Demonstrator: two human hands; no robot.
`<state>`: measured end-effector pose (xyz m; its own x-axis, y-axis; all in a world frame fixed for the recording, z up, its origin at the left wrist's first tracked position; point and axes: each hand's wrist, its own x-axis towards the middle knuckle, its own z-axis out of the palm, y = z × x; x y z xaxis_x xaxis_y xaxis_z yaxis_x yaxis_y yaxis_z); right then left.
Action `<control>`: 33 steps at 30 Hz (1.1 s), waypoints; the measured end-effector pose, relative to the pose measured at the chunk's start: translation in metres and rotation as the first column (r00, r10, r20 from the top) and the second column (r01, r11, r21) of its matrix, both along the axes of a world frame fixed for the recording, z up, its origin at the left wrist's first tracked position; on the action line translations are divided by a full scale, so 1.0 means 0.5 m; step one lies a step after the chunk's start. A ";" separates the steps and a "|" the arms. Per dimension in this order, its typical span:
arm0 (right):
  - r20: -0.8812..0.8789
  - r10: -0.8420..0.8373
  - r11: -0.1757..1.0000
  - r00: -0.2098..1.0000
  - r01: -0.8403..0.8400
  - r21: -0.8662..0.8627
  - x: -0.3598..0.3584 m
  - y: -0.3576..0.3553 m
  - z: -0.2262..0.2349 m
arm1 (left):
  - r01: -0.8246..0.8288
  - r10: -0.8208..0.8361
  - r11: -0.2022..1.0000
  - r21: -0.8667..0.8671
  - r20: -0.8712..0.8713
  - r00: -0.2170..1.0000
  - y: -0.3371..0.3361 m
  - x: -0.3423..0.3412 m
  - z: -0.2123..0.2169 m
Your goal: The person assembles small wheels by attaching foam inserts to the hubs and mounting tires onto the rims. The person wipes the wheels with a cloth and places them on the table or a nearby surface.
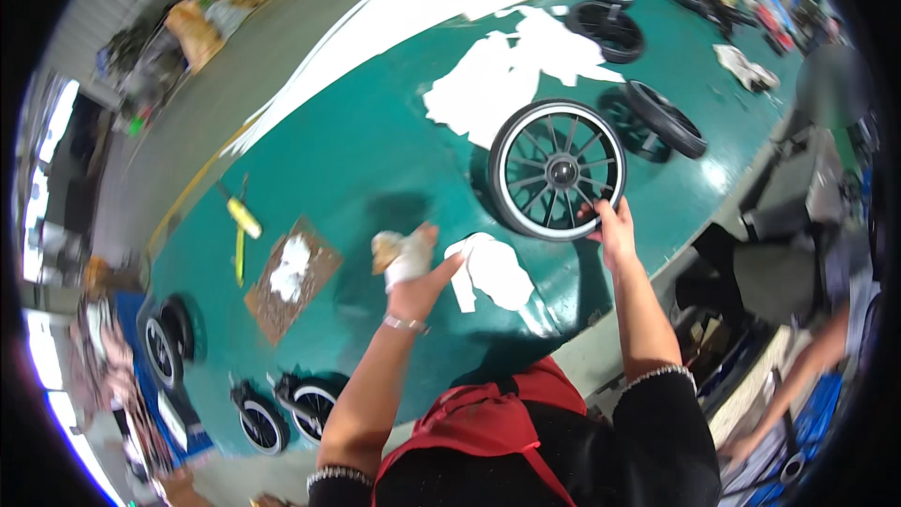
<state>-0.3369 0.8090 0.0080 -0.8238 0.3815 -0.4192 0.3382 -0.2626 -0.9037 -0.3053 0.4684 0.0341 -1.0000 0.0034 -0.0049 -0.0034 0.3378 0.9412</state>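
My right hand [615,233] grips the lower right rim of a spoked black wheel [562,172] with a pale ring, tilted up above the green table. In my left hand [419,289], its thumb stretched out, is a wad of white cloth [405,258] with a tan patch; motion blurs it somewhat. Between the hands lies a crumpled white cloth [497,270]. Left of my left hand, a brown board [267,304] bears a lump of white material [293,268].
A yellow-handled tool [244,218] lies at left. Caster wheels [263,424] stand along the near left edge. More wheels [664,119] and white sheets [483,84] lie farther off on the green table [347,145]. Another person's arm [798,380] shows at right.
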 end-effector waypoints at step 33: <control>-0.331 0.616 0.651 0.715 -0.699 -0.297 0.163 -0.585 0.345 | -0.669 0.659 0.733 0.119 -0.365 0.658 -0.184 0.495 0.375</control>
<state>-0.2553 0.5167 0.1804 -0.8690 -0.4452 -0.2158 0.3957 -0.3635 -0.8434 -0.0578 0.3763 0.2214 -0.6615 -0.6576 0.3605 0.0971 0.4015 0.9107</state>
